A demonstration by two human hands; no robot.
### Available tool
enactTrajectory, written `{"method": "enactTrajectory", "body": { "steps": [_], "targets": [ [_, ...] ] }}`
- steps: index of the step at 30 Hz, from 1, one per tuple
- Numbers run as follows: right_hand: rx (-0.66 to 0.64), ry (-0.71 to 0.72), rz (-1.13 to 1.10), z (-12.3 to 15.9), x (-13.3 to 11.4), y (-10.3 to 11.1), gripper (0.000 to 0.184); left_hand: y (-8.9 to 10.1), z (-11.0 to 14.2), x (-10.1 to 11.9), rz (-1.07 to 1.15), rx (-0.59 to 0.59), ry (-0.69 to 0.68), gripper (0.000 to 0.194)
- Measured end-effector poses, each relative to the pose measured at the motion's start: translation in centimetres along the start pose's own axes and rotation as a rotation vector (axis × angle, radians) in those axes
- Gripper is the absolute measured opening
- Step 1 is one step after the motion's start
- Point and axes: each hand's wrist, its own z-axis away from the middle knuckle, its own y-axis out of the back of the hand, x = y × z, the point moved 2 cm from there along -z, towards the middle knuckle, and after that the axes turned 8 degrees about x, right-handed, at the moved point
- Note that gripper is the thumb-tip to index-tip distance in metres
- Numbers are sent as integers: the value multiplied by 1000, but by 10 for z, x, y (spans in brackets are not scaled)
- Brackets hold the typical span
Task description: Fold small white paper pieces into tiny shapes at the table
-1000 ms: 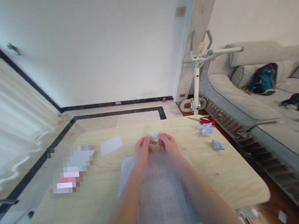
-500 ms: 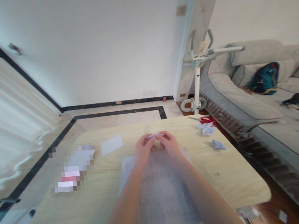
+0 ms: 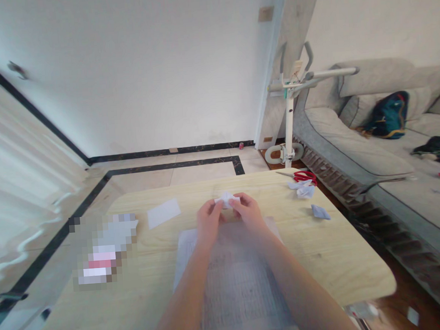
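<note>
Between my two hands is a small piece of folded white paper [image 3: 227,199], held up over the far part of the table. My left hand [image 3: 209,218] pinches its left side, and my right hand [image 3: 248,212] pinches its right side. Several folds show on the paper, with a raised point in the middle. Beneath my forearms lies a printed sheet [image 3: 243,284], its text too blurred to read. A flat white paper [image 3: 163,213] rests to the left of my left hand.
Red-handled scissors [image 3: 304,177] lie at the table's [image 3: 347,256] far right corner. Crumpled-looking folded papers [image 3: 303,189] touch them, and a bluish folded paper [image 3: 320,212] sits nearer. At left is a pixelated object [image 3: 109,248]. A grey sofa [image 3: 359,160] stands beyond the right edge.
The folded paper has turned or opened up between my fingers: it was a thin edge and now shows a wider, pointed face. My hands stay in nearly the same place.
</note>
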Motion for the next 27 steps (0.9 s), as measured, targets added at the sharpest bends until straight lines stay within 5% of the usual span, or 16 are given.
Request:
{"method": "enactTrajectory", "body": {
  "steps": [15,20,23,27],
  "targets": [
    [-48,73,80,3,1,-3,24,2,0,-2,44,4,3,31],
    [140,101,182,1,0,2,17,4,6,2,-167,178,-320,24],
    [140,276,328,6,-3,1,11,-1,11,5,-275,64,-524,16],
    [114,495,471,12,-6,-2,8,-5,12,3,-198,-37,-521,28]
  ]
}}
